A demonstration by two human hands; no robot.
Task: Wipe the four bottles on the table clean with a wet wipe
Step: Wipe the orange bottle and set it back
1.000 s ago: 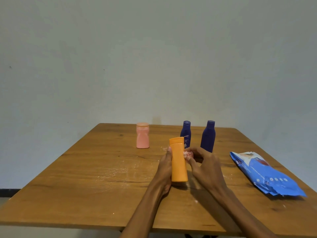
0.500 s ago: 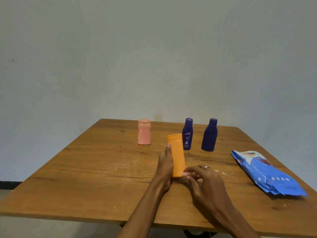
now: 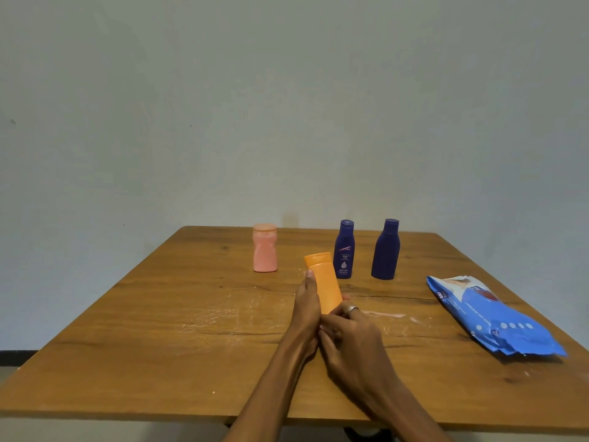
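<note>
Wooden bench (image 3: pixel 159 314). Pink waisted plastic bottle (image 3: pixel 265 247) stands left of the orange plastic bottle (image 3: pixel 323 283), now tilted further. Left hand (image 3: pixel 307 309) grasps it; right hand (image 3: pixel 352 339) has dropped to its base, grasping; wipe unseen. Right: labelled dark-blue bottle (image 3: pixel 344 249), plain dark-blue bottle (image 3: pixel 386 249), blue wet-wipe packet (image 3: pixel 497 317).

A second ago my right hand (image 3: pixel 352 338) was up by the cap end of the orange bottle (image 3: pixel 323 283), a crumpled wipe between the fingers. It has since slid toward 6 o'clock and now wraps the bottle's base, the wipe out of sight. In my left hand (image 3: pixel 307 306), the bottle has tipped from upright to lean toward 11 o'clock.
</note>
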